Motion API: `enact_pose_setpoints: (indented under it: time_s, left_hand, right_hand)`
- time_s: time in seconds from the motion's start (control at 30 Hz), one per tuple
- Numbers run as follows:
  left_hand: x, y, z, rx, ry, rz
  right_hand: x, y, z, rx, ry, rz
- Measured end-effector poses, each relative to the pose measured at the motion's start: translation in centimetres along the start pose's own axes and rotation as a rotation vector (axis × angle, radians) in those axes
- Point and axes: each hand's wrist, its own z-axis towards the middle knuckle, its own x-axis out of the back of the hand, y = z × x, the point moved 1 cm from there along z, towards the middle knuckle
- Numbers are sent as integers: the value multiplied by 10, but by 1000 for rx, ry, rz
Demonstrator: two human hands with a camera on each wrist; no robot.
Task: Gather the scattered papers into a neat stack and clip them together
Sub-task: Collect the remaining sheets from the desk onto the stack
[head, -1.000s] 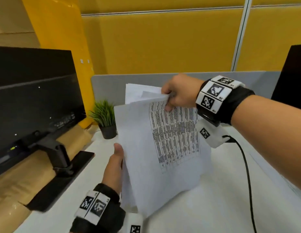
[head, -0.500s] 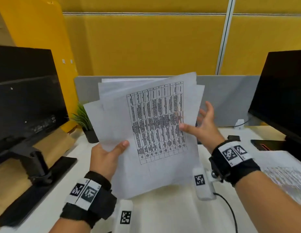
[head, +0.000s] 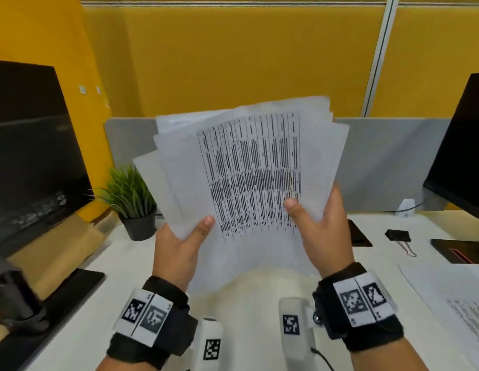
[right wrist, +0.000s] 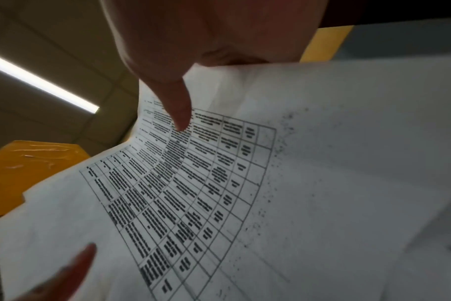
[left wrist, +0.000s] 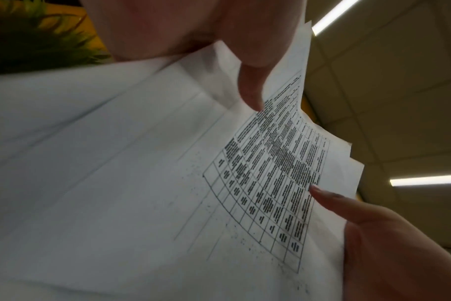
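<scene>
I hold a loose, fanned sheaf of white papers [head: 249,167] upright above the desk; the front sheet carries a printed table. My left hand [head: 179,250] grips the lower left edge, thumb on the front. My right hand [head: 321,231] grips the lower right edge, thumb pressed on the table print. The sheets' edges do not line up. A black binder clip [head: 399,235] lies on the desk to the right. Another printed sheet [head: 452,298] lies flat at the right. In the left wrist view the papers [left wrist: 147,183] fill the frame; in the right wrist view the papers [right wrist: 245,193] do too.
A black monitor [head: 32,156] on its stand is at the left, another monitor [head: 463,151] at the right. A small potted plant [head: 131,202] stands behind my left hand. A dark phone [head: 358,232] lies beside my right hand. A grey divider [head: 388,162] backs the white desk [head: 249,303].
My right hand dropped from the top edge of the papers to the lower right edge and took hold there. The sheaf swung upright and centred between both hands.
</scene>
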Motion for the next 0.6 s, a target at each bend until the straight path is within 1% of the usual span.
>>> enact_pose_setpoints:
  time_s: [0.07, 0.13, 0.23, 0.33, 0.37, 0.43, 0.5, 0.6]
  left_hand:
    - [2, -20, 6, 67, -57, -5]
    - [3, -35, 9, 141, -57, 19]
    - [1, -42, 11, 123, 25, 102]
    - [1, -37, 14, 78, 79, 68]
    - [-1, -33, 17, 61, 62, 45]
    - [0, -29, 22, 23, -18, 17]
    - [0, -33, 26, 37, -68, 18]
    - [2, -41, 25, 109, -21, 31]
  right_hand:
    - [-1, 22, -5, -70, 4, 38]
    - [-4, 38, -10, -131, -6, 11]
    - [-11, 47, -8, -158, -70, -34]
    - [-14, 38, -1, -125, -76, 10]
    - [-13, 36, 0, -109, -69, 43]
    - [-12, 39, -1, -98, -69, 82]
    - [-11, 48, -3, -146, -56, 105]
    - [-12, 64, -8, -285, -16, 128]
